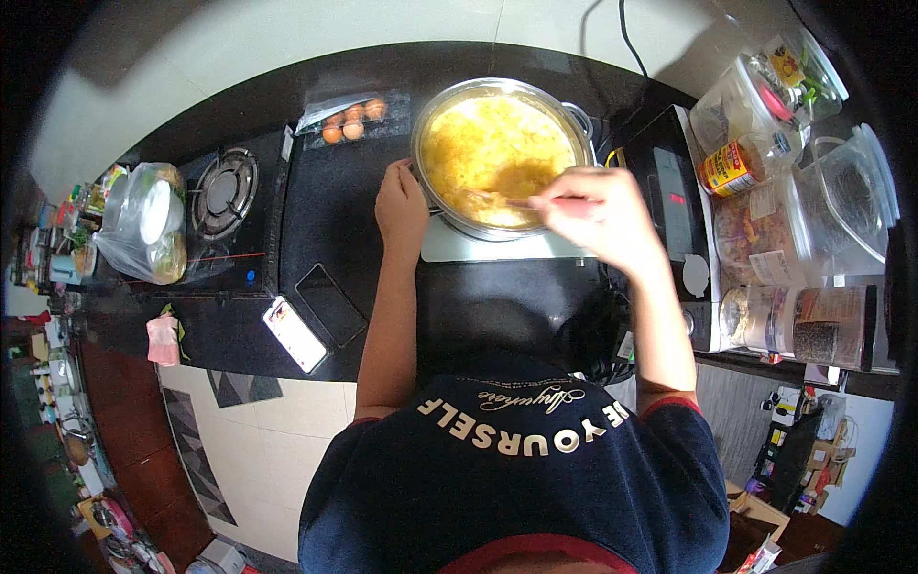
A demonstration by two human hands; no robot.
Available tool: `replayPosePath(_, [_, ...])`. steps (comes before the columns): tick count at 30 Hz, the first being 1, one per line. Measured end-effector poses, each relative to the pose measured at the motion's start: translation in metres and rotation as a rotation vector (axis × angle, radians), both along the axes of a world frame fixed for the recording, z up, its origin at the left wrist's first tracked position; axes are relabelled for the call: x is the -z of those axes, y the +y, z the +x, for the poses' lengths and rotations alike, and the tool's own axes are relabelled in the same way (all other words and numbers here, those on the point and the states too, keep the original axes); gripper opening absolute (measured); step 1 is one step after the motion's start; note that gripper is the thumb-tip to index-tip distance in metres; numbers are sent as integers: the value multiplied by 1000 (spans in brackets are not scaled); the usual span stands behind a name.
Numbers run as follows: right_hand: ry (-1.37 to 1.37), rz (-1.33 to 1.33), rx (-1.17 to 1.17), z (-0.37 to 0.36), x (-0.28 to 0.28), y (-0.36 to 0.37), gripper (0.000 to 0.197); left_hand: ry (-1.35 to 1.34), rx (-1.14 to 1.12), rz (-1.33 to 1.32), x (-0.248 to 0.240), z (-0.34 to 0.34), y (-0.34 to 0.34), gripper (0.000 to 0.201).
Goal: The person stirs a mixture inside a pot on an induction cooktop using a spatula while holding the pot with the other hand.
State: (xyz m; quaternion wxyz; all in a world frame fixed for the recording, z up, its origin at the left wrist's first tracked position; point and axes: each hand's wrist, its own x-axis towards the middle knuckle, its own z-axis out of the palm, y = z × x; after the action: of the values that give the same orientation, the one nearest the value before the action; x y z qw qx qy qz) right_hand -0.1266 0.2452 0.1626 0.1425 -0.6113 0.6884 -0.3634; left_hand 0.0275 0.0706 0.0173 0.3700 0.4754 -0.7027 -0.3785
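A wide steel pot point(421, 124) stands on a white-edged cooktop point(449, 247), filled with a yellow, lumpy mixture point(497, 134). My left hand point(402, 206) is closed at the pot's left side, by its handle; the grip itself is partly hidden. Over the pot's near right rim, my right hand point(607, 218) is wrapped round the brownish handle of a stirring utensil point(521, 201). Its working end dips into the mixture near the left side, so its shape does not show. The right hand is slightly blurred.
Brown eggs point(353, 128) in a clear pack lie behind left. A gas burner point(225, 191), a bagged bundle point(158, 225) and a lit phone point(295, 333) are at left. Right of the pot stand a dark appliance point(674, 210), a sauce bottle point(729, 170) and plastic containers point(760, 225).
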Motion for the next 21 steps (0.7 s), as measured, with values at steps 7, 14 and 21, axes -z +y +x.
replayPosePath(7, [581,-185,-207,16,72,-50,31,-14,4,-38,-2,0,2,33])
replayPosePath(14, [742,-262,-45,-41,78,-73,19,-25,18,3,-2,1,1,33])
replayPosePath(21, [-116,47,464,-94,67,-52,32,-20,15,0,-4,-1,3,33])
